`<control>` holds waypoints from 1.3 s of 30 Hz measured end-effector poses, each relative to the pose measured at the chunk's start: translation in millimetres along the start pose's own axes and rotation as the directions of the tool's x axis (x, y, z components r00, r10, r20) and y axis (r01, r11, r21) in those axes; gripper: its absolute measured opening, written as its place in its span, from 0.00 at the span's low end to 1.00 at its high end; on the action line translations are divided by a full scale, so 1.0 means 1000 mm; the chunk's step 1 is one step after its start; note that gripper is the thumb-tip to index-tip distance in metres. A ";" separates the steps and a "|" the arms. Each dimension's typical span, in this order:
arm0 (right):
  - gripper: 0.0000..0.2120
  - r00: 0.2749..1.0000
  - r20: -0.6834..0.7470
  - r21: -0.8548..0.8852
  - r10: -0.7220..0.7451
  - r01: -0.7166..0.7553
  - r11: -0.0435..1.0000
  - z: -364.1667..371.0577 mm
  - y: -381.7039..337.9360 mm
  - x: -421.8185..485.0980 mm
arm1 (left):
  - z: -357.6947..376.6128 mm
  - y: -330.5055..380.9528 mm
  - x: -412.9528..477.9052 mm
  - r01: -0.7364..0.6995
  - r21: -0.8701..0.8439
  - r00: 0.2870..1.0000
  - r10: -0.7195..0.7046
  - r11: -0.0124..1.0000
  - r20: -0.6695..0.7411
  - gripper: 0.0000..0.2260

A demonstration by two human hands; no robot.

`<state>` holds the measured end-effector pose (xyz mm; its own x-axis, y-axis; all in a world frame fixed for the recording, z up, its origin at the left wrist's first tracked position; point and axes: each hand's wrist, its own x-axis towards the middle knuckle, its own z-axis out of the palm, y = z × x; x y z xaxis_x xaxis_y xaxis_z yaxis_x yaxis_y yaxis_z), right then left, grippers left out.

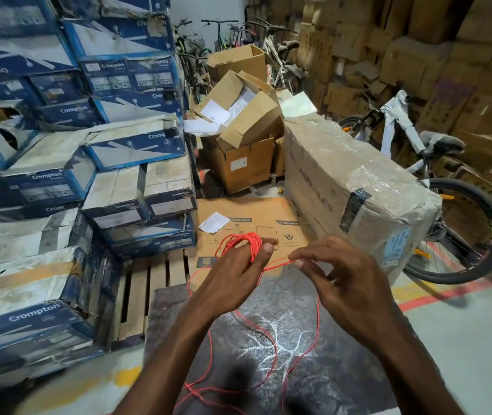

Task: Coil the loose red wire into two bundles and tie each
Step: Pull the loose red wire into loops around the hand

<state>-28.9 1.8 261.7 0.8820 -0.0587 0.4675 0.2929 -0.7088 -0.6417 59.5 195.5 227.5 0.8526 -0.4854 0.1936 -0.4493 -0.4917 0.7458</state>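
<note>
Storeroom. Stacked blue-and-white Crompton boxes (59, 151) fill left of frame. Brown carton wall (418, 49) upper right. Parked bicycles (211, 43) against white back wall (208, 10). Open cartons (247, 136) centre; plastic-wrapped carton (343, 175) right, bicycle (454, 223) behind. Wooden pallet (139, 295) lower left. Grey floor (472, 348), red line (448, 292).

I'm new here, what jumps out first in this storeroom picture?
The bright red wire stands out mid-frame: a coil round the fingers of the left hand, one strand pinched by the right hand, loose loops trailing over the dark mat below. Blue-and-white boxes are stacked high on the left, and a bicycle stands on the right behind a wrapped carton.
</note>
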 end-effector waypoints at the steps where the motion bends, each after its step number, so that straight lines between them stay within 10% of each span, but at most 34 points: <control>1: 0.04 1.000 -0.027 0.029 0.001 0.000 1.000 0.000 0.001 0.003 | 0.000 0.001 -0.001 0.010 -0.070 1.000 -0.009 0.998 0.026 0.22; 7: 0.03 0.997 -0.026 0.136 0.076 -0.072 0.988 0.012 0.015 0.021 | 0.003 0.005 -0.009 0.177 -0.571 0.981 -0.098 0.801 0.167 0.34; 11: 0.02 0.982 0.108 0.355 0.157 -0.186 0.916 0.024 0.019 0.026 | 0.009 0.015 -0.015 0.271 -0.884 0.956 -0.003 0.381 0.292 0.30; 21: 0.10 0.906 0.377 0.589 0.194 -0.396 0.705 0.023 0.008 0.028 | 0.005 0.023 -0.015 0.338 -0.926 0.891 0.373 -0.170 0.257 0.28; 39: 0.14 0.861 0.457 0.729 0.224 -0.507 0.460 0.021 0.012 0.028 | 0.016 0.027 -0.005 0.269 -0.941 0.962 0.096 -0.205 0.255 0.25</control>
<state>7.1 6.3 254.6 0.9935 0.1120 -0.0195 -0.0435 0.2165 -0.9753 39.0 173.3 236.4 0.7092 -0.6985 0.0960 0.5729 0.6502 0.4990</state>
